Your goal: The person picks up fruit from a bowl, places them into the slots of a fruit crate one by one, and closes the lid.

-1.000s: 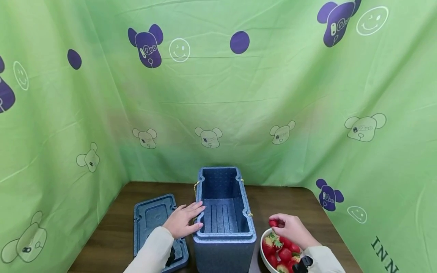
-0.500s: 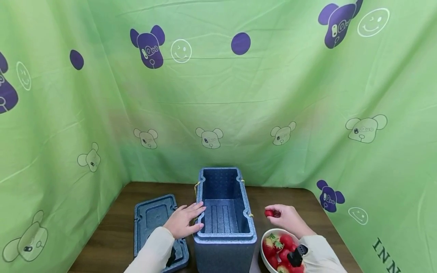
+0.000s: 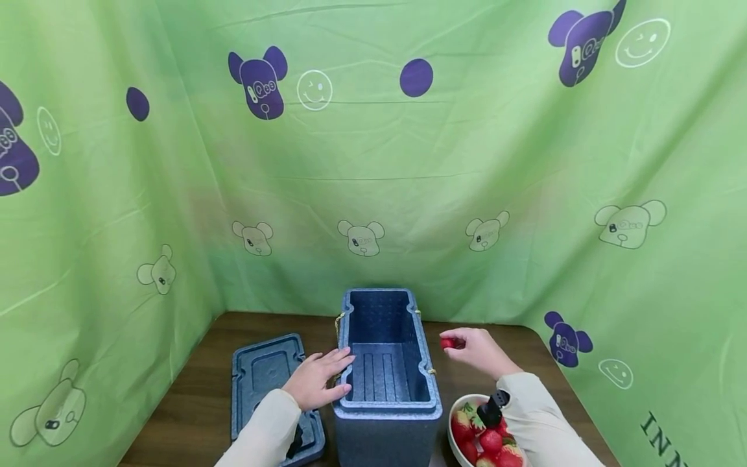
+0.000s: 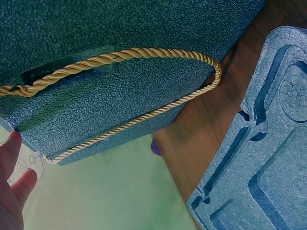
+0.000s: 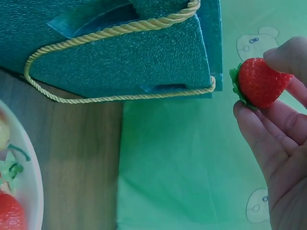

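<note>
Red, glossy and dotted with tiny seeds, a plump strawberry with a green leafy cap (image 5: 261, 84) is pinched in the right hand (image 3: 475, 352), the thumb across its upper side and the fingers beneath. Its leafy cap faces away from the palm; its body tapers toward it. From the head it shows as a small red patch at the fingertips, just beside the right wall of a tall, rectangular, speckled blue foam box (image 3: 388, 441), outside it. That box stands uncovered, its grooved floor visible, with twisted gold cord (image 5: 120, 31) looped along its side.

The left hand (image 3: 318, 379) has its fingers extended and the thumb apart, the fingertips resting on the box's left rim. Beyond that wrist, a flat blue foam lid with moulded ridges (image 3: 268, 363) lies on the brown wooden tabletop (image 3: 192, 383). Under the right forearm, a round white bowl (image 5: 36, 172) holds more red strawberries with green leaves (image 3: 490, 441). Printed green cloth (image 3: 373, 155) hangs behind everything.
</note>
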`<state>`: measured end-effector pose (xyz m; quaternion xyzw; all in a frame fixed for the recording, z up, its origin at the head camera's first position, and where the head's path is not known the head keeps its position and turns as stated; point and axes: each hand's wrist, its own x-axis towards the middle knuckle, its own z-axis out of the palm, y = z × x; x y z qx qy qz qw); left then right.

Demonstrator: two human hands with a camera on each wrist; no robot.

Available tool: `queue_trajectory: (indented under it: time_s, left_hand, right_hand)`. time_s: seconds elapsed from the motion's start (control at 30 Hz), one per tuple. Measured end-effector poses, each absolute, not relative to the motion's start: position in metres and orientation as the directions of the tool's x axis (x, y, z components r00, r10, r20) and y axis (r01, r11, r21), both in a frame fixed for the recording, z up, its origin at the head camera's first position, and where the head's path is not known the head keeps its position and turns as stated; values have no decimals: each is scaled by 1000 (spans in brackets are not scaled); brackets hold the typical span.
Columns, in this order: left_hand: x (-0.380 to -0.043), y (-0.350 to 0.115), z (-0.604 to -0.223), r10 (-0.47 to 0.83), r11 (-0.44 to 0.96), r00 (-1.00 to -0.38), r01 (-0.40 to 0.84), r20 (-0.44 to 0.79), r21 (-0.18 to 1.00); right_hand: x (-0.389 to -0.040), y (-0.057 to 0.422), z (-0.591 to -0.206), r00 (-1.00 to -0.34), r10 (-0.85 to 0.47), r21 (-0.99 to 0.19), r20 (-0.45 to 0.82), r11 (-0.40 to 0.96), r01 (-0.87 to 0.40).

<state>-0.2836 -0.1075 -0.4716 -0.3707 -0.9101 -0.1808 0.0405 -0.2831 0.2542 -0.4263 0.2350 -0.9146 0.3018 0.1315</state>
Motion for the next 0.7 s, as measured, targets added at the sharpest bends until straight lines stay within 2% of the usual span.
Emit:
queue_trajectory:
  time_s: [0.47, 0.7]
  left_hand:
    - [-284, -106, -468, 648, 675, -737, 672, 191, 305]
    - [-282, -106, -467, 641, 682, -747, 659, 174, 316]
  right_hand:
    - [-310, 227, -410, -865, -385, -493, 322, 711, -500]
    - [-320, 205, -405, -859, -444, -487, 256, 708, -511]
